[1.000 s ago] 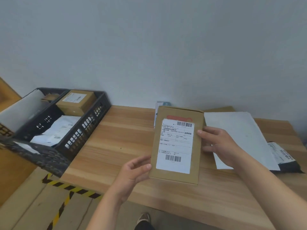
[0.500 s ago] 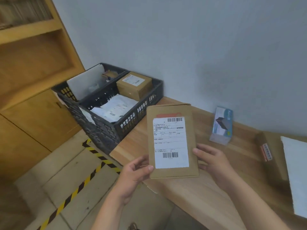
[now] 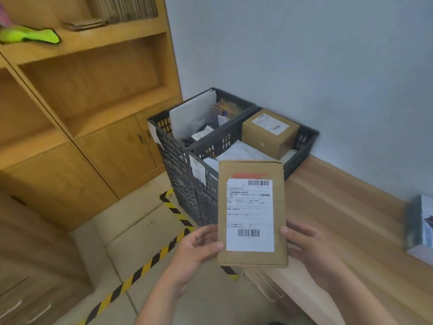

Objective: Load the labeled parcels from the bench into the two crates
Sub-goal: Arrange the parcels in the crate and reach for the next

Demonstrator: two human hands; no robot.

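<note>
A flat brown cardboard parcel (image 3: 251, 170) with a white shipping label is held upright in front of me, over the bench's left end. My left hand (image 3: 199, 248) pinches its lower left edge, thumb on the front. My right hand (image 3: 309, 247) grips its lower right edge. Behind it stand two dark plastic crates side by side: the near crate (image 3: 302, 146) holds a brown labeled box (image 3: 269, 134) and white mailers, the far crate (image 3: 164, 120) holds a white flat parcel and small items.
The wooden bench (image 3: 339, 219) runs to the right along a grey wall, with a blue-and-white small box (image 3: 419, 228) on it. Wooden shelving and cabinets (image 3: 93, 102) stand at left. Yellow-black tape (image 3: 145, 268) marks the tiled floor.
My view has swung left toward the crates, and the parcel in both hands has come with it, closer to the near crate. Other bench parcels have left the view.
</note>
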